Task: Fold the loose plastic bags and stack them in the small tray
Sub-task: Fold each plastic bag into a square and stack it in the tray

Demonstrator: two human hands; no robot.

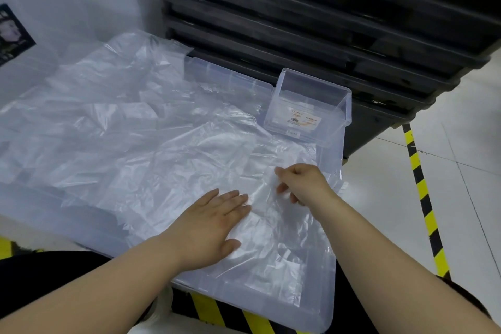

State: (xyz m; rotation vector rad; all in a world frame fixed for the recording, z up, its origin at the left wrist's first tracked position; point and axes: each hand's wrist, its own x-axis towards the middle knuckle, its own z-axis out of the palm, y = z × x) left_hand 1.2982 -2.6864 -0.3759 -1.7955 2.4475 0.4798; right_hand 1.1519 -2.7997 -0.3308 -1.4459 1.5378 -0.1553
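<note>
Crinkled clear bag (271, 241): left grip (211, 228) flat, pressing; right grip (306, 182) pinches it.

Carrier: large clear plastic storage bin (322, 285), shallow, filling centre from 9 to 5 o'clock. Loose plastic bags (151, 144) spread crumpled and overlapping across nearly all of it, spilling past rim at 10 o'clock. Small tray (276, 108), clear, upright, in bin corner at 1 o'clock. Bin rests on white tiled floor (466, 144); yellow-black hazard tape (423, 198) at 4 o'clock; stacked black crates (325, 22) at 12.
</note>
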